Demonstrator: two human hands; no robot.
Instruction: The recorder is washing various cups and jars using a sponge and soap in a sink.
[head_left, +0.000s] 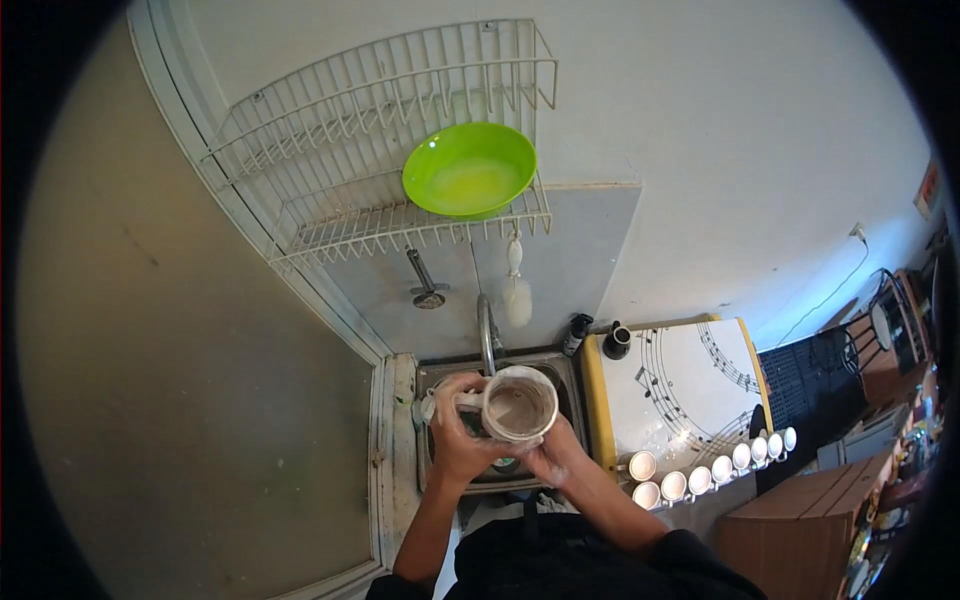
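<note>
A white mug (520, 403) with suds on it is held over the metal sink (424, 450), its mouth facing up toward me. My left hand (456, 435), soapy at the fingers, grips the mug around its handle side. Against the mug's lower right side, my right hand (556, 452) supports it, partly hidden beneath. The curved faucet (484, 330) stands just beyond the mug. Part of a green item (504, 463) shows in the sink below the hands; what it is I cannot tell. Foam clings to my right wrist.
A wire rack (352, 240) on the wall holds a green bowl (472, 171); a white brush (517, 300) hangs below. Right of the sink, a yellow-edged table (600, 405) bears several white mugs (699, 480) and a dark mug (617, 341). A dark bottle (577, 334) stands at the sink's back corner.
</note>
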